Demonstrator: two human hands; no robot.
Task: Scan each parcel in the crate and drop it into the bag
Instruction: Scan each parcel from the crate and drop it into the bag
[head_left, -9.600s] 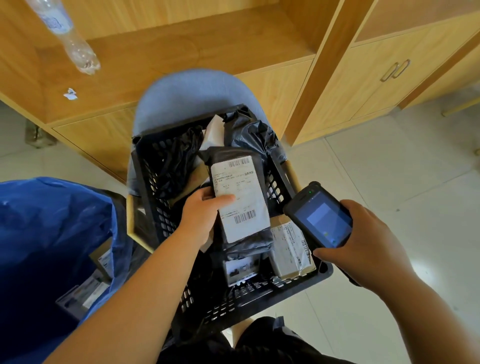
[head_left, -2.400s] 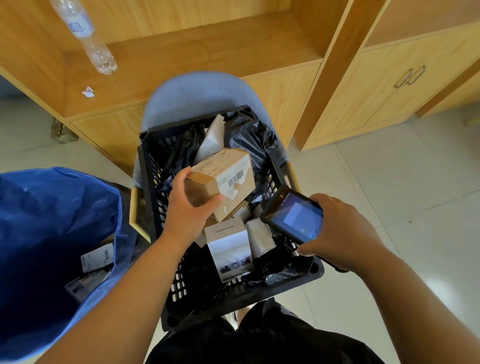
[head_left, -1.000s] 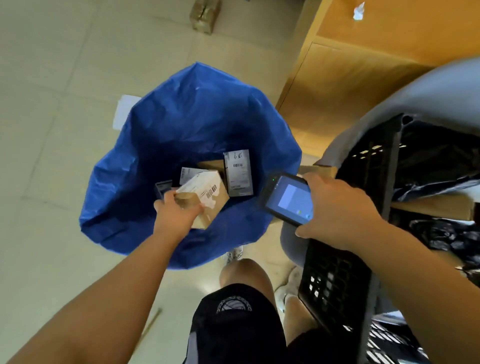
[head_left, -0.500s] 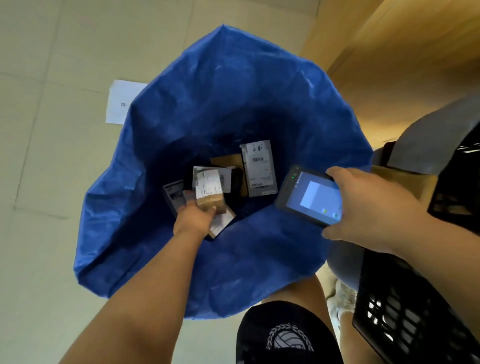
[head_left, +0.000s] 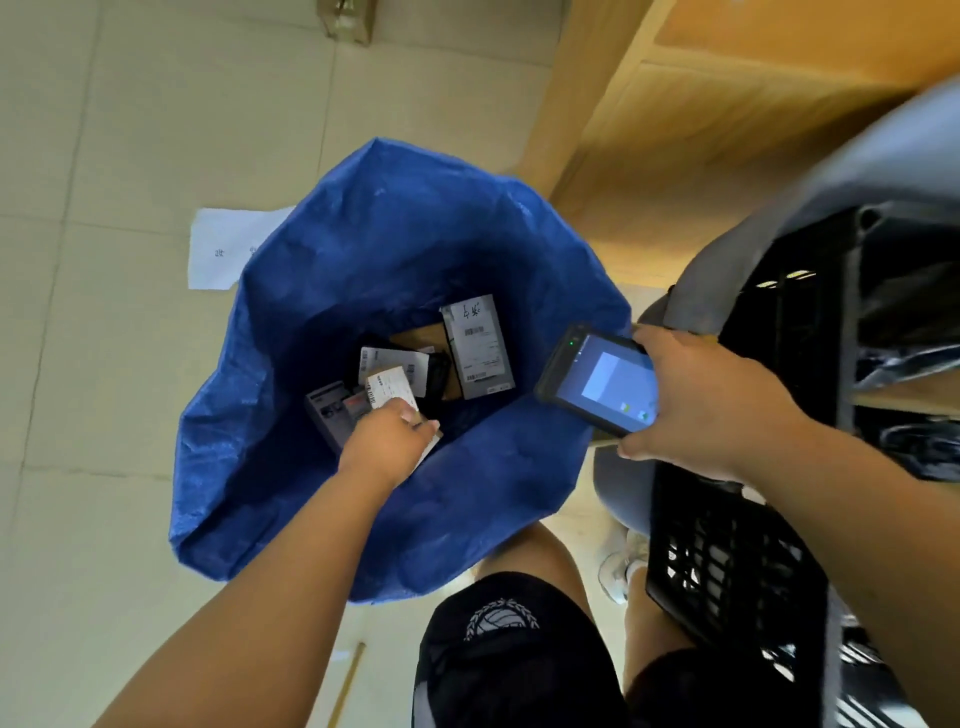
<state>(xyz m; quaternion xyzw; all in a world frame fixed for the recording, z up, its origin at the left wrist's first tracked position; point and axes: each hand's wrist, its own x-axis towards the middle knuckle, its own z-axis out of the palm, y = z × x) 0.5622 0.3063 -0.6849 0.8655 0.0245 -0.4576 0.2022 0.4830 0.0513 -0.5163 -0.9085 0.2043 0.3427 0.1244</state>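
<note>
While gripping scanner (head_left: 597, 382) in right hand (head_left: 711, 400), pinching small box (head_left: 390, 391) with left hand (head_left: 387, 441); holding it inside blue bag (head_left: 415, 218).

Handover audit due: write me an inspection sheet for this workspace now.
Surface: tiled floor, the blue bag standing open on it.
Job's things: several labelled parcels in the bag, a grey parcel among them; black crate at right with dark-wrapped parcels inside.
Clutter: paper sheet on the floor behind the bag.
Hands: left hand deep in the bag, gripping a small box; right hand grips the scanner, screen lit.
Cables: nothing seen.
Surroundings: wooden cabinet; grey chair under the crate.
</note>
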